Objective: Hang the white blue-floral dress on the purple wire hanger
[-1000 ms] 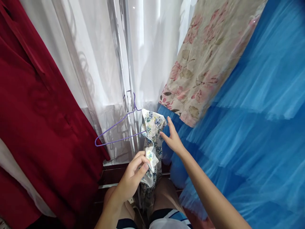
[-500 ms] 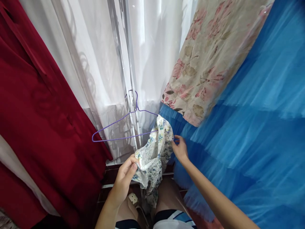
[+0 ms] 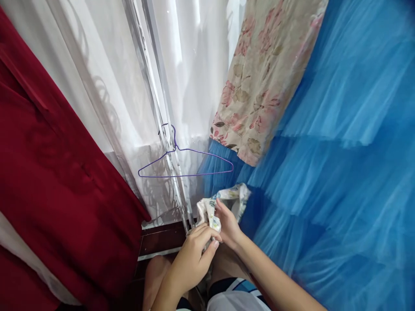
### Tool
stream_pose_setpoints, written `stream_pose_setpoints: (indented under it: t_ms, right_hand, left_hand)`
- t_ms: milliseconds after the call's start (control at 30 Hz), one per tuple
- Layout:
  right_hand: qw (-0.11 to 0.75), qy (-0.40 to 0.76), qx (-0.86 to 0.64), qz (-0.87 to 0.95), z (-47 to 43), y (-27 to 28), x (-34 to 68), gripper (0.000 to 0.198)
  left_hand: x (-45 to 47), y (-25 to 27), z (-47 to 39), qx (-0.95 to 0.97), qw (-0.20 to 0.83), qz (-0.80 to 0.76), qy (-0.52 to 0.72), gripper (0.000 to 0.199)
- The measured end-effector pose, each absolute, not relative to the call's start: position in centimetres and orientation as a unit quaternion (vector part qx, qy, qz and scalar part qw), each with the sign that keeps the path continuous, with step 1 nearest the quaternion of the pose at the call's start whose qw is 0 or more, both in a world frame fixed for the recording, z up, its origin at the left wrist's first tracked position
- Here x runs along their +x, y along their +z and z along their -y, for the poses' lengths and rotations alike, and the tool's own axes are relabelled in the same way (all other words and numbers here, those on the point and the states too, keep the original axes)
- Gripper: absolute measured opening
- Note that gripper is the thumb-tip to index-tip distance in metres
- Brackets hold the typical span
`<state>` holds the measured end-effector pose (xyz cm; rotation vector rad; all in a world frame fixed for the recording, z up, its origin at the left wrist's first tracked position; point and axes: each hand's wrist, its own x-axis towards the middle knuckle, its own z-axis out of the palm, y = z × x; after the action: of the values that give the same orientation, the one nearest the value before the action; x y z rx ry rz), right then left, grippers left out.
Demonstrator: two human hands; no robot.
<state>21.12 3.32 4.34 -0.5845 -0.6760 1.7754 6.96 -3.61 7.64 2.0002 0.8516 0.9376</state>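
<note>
A white dress [image 3: 207, 209] with a blue and yellow floral print is bunched up in front of my lap. My left hand [image 3: 198, 246] is closed on its near part, thumb towards me. Beside it, my right hand [image 3: 228, 224] grips the dress from the right, its fingertips partly hidden by cloth. One strap loop stands out beyond my right hand. A thin purple hanger [image 3: 186, 175] hangs bare just above, clear of the dress.
The hanger's hook goes round a narrow metal upright [image 3: 158, 86] before white curtains [image 3: 123, 86]. Red cloth [image 3: 65, 172] hangs on the left. To the right hang a beige floral garment [image 3: 256, 95] and ruffled blue tulle [image 3: 340, 172]. Dark floor tiles [image 3: 162, 239] show below.
The dress has come off the hanger's right shoulder and down towards my lap. My hands have moved together, and the dress is now gathered between them.
</note>
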Motion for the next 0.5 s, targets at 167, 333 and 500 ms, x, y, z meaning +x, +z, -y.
stream_pose_setpoints:
  t_ms: [167,333,500]
  right_hand:
    - [0.487,0.798,-0.28,0.219,-1.1,2.8,23.8,0.028]
    - [0.479,0.78,-0.287,0.282,0.8,6.2,24.4,0.028]
    - [0.237,0.769,-0.268,0.53,1.5,10.5,23.6,0.016]
  left_hand:
    - [4.4,6.9,3.0,0.411,0.612,-0.2,0.645,0.009]
    - [2.6,8.4,2.3,0.141,0.733,0.027,0.665,0.012]
    - [2.2,9.0,2.6,0.37,0.65,-0.075,0.659,0.007]
